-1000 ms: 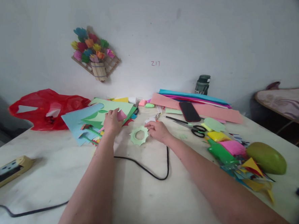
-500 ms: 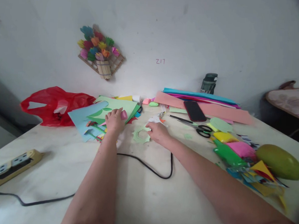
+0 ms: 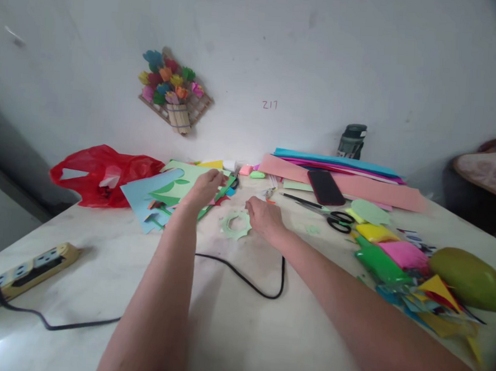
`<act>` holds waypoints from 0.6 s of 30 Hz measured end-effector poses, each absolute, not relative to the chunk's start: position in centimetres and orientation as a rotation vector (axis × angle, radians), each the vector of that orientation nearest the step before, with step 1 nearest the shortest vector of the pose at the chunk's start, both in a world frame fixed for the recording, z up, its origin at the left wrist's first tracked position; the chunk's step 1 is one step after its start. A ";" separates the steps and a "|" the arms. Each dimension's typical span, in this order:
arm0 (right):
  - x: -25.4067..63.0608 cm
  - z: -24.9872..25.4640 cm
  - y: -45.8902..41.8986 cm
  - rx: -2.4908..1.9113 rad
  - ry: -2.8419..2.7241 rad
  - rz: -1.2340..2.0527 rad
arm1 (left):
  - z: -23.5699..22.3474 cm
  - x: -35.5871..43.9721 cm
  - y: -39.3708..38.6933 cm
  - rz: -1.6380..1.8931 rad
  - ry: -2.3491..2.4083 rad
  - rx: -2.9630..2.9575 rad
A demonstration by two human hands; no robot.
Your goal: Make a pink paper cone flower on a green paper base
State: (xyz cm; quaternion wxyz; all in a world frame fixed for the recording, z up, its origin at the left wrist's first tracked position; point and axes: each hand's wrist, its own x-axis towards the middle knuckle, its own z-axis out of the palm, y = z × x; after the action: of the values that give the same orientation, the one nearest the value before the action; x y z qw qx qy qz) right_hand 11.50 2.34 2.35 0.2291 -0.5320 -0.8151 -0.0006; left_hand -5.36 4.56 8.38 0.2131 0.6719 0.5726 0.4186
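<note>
A pale green paper ring with a jagged outer edge (image 3: pixel 223 226) lies flat on the table between my arms. Just above its right side is my right hand (image 3: pixel 266 217), with thumb and fingers drawn together; anything between them is hidden. My left hand (image 3: pixel 208 187) is over the right part of the green paper sheets (image 3: pixel 192 176), palm down, its fingers reaching to the right and loosely apart. Nothing shows in it. Beneath and beside that hand are dark green paper and a small red paper piece (image 3: pixel 221 200).
A red plastic bag (image 3: pixel 106 171) and a power strip (image 3: pixel 28 275) are on the left. On the right lie a phone (image 3: pixel 326 187), black-handled scissors (image 3: pixel 340 221), clay packets (image 3: pixel 380 261) and a green fruit (image 3: pixel 469 277). A black cable (image 3: pixel 242 275) curves across the front.
My left hand has moved right and slightly up, and the pink piece beside it no longer shows. The white piece by my right hand is out of sight. The view has shifted slightly.
</note>
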 end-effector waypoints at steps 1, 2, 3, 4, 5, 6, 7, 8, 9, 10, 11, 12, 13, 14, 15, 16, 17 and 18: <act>11.5 2.3 2.5 -1.489 -2.214 0.033 | 7.8 -4.3 4.6 1.161 1.537 1.807; 11.4 2.3 2.7 -1.519 -2.178 0.067 | 7.1 -3.3 4.5 1.163 1.536 1.750; 11.4 2.2 2.8 -1.548 -2.139 0.101 | 6.4 -2.5 4.4 1.181 1.572 1.711; 11.3 2.1 2.7 -1.569 -2.102 0.134 | 5.7 -1.8 4.2 1.210 1.601 1.713; 11.2 2.0 2.6 -1.575 -2.072 0.163 | 5.0 -1.3 3.9 1.236 1.620 1.737; 11.2 1.9 2.3 -1.562 -2.053 0.181 | 4.4 -1.1 3.5 1.264 1.645 1.776; 11.1 1.8 1.9 -1.531 -2.047 0.184 | 4.0 -1.1 3.0 1.287 1.687 1.814; 11.0 1.6 1.5 -1.490 -2.053 0.172 | 3.6 -1.2 2.5 1.323 1.739 1.836; 10.9 1.5 1.0 -1.442 -2.070 0.147 | 3.4 -1.4 1.9 1.361 1.798 1.847; 10.9 1.3 0.5 -1.397 -2.095 0.117 | 3.3 -1.7 1.4 1.399 1.864 1.847; 10.9 1.1 0.1 -1.356 -2.120 0.083 | 3.2 -1.9 0.9 1.430 1.921 1.843; 10.9 0.9 -0.3 -1.305 -2.149 0.045 | 3.1 -2.0 0.5 1.459 1.969 1.839; 10.9 0.8 -0.4 -1.270 -2.158 -0.010 | 3.1 -2.1 0.2 1.477 2.010 1.833; 11.0 0.7 -0.5 -1.239 -2.159 -0.075 | 3.0 -2.2 -0.1 1.487 2.041 1.827; 11.1 0.5 -0.5 -1.201 -2.155 -0.140 | 2.8 -2.1 -0.2 1.488 2.062 1.824; 11.1 0.5 -0.4 -1.157 -2.161 -0.192 | 2.6 -2.0 -0.4 1.484 2.077 1.820; 11.2 0.4 -0.3 -1.111 -2.173 -0.229 | 2.4 -1.9 -0.4 1.486 2.091 1.811; 11.2 0.4 -0.1 -1.078 -2.178 -0.252 | 2.1 -1.8 -0.5 1.488 2.092 1.818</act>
State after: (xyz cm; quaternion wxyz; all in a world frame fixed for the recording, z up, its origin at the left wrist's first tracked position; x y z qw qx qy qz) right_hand 11.21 -0.07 0.36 0.3422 -0.4145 -0.8377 -0.0970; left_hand -1.81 -0.46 2.10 -0.0018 0.5779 0.6651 0.4730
